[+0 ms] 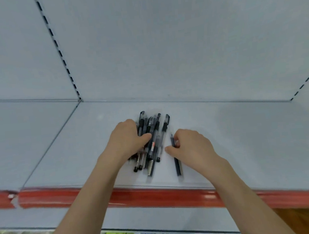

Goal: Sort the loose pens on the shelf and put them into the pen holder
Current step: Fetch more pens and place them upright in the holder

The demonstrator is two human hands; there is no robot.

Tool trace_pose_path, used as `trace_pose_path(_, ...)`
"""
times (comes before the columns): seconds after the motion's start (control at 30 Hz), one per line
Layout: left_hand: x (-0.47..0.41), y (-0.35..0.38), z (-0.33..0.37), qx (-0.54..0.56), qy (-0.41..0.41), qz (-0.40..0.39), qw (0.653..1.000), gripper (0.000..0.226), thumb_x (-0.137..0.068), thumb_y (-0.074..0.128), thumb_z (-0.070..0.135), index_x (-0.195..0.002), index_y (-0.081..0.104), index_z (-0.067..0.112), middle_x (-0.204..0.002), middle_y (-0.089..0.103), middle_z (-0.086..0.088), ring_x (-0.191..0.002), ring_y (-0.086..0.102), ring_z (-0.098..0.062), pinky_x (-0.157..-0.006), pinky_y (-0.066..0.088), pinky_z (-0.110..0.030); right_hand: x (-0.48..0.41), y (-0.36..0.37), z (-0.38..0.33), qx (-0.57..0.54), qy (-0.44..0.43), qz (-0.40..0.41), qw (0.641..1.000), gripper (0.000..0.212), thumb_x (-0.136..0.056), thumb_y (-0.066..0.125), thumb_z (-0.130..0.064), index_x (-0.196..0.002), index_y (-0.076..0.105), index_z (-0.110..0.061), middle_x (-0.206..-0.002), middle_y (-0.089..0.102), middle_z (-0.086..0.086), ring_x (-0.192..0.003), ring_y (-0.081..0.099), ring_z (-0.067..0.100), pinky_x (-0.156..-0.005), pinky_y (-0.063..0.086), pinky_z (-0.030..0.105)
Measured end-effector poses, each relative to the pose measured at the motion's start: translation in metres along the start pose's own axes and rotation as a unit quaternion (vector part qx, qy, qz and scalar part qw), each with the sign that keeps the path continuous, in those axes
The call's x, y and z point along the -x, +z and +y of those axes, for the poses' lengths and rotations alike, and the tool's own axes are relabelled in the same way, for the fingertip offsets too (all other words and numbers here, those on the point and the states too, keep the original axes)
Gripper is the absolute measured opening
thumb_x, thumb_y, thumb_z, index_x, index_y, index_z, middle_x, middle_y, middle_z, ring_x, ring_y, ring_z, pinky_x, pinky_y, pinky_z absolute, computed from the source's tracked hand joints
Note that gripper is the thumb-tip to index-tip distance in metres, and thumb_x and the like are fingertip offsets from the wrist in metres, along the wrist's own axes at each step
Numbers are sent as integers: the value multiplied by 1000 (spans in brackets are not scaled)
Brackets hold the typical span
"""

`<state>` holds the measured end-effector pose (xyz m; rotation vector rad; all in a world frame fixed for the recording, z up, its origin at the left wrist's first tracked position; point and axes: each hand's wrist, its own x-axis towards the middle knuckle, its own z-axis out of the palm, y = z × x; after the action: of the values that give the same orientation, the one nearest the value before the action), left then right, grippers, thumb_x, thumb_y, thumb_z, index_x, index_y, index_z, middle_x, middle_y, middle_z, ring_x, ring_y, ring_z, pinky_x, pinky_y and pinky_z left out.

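Left hand [127, 138] clasped round a blurred pen bunch [154, 128], right hand [190, 145] round one pen [177, 165].

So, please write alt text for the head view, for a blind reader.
Two bare hands sort black pens on a grey shelf with a red front edge. The left hand holds the pile of pens; the right hand pinches a single pen beside it.
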<state>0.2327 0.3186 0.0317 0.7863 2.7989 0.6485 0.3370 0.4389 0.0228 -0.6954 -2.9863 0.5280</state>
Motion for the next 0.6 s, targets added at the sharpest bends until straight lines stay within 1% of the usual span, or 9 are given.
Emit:
trace_pose_path(0.07, -1, 0, 1, 14, -1, -6, 1000, 43, -85, 59, 34, -62, 29, 13, -57, 32, 0, -50, 31, -14, -46, 23, -26, -1, 0, 1, 4, -3, -2, 1000, 24, -88, 52, -31, -72, 41, -16, -72, 46, -1, -70, 45, 22, -49, 26, 28)
trace_pose_path(0.1, -1, 0, 2, 20, -1, -6, 1000, 42, -85, 59, 32, -63, 30, 13, -57, 33, 0, -50, 32, -14, -47, 24, -27, -2, 0, 2, 3, -4, -2, 1000, 19, -88, 51, -29, -76, 46, -15, -76, 50, 0, -71, 47, 22, -51, 29, 28)
trace_pose_path(0.13, -1, 0, 2, 27, -3, -7, 1000, 40, -84, 60, 31, -63, 30, 13, -57, 34, -1, -50, 32, -15, -47, 24, -27, -2, -1, 4, 0, -3, 0, 1000, 15, -88, 50, -28, -86, 52, -13, -85, 55, 2, -76, 50, 23, -56, 33, 28)
trace_pose_path(0.2, 0, 0, 6, 39, -10, -9, 999, 39, -84, 59, 28, -63, 29, 14, -57, 33, -1, -51, 31, -14, -47, 24, -27, -1, -4, 9, 0, 13, 3, 1000, 22, -89, 50, -26, -102, 55, -9, -98, 60, 6, -83, 54, 25, -63, 36, 28)
trace_pose_path(0.33, 3, 7, 15, 57, -15, 7, 998, 37, -82, 58, 20, -63, 26, 14, -59, 33, 0, -52, 30, -14, -46, 24, -26, -1, -8, 18, -2, 41, 15, 999, 22, -88, 49, -23, -102, 56, -8, -97, 61, 7, -81, 54, 24, -64, 38, 28)
trace_pose_path(0.4, 5, 15, 19, 60, -6, 13, 998, 25, -82, 56, 17, -71, 34, 11, -65, 39, 0, -59, 40, -19, -50, 30, -27, 0, -7, 19, -6, 45, 15, 999, 23, -88, 49, -23, -104, 57, -7, -98, 62, 7, -78, 52, 22, -63, 37, 28)
trace_pose_path(0.43, 5, 19, 20, 51, 3, 19, 999, 18, -83, 55, 18, -79, 40, 8, -71, 44, -2, -67, 47, -23, -56, 34, -28, 1, -6, 19, -8, 46, 18, 999, 23, -89, 48, -23, -104, 57, -8, -99, 62, 7, -77, 50, 21, -63, 36, 27)
trace_pose_path(0.5, 6, 25, 16, 55, 12, 36, 998, 22, -85, 56, 24, -92, 45, 7, -84, 51, -5, -83, 53, -29, -65, 37, -29, 5, -6, 21, -20, 51, 27, 998, 23, -89, 48, -24, -104, 57, -8, -102, 62, 6, -81, 53, 23, -64, 38, 27)
trace_pose_path(0.6, 5, 24, 9, 134, 6, 41, 990, 27, -85, 60, 33, -89, 47, 9, -79, 50, 0, -81, 51, -23, -62, 35, -29, 8, -6, 27, -66, 61, 43, 995, 26, -88, 51, -24, -104, 58, -5, -103, 63, 9, -94, 58, 28, -79, 48, 35)
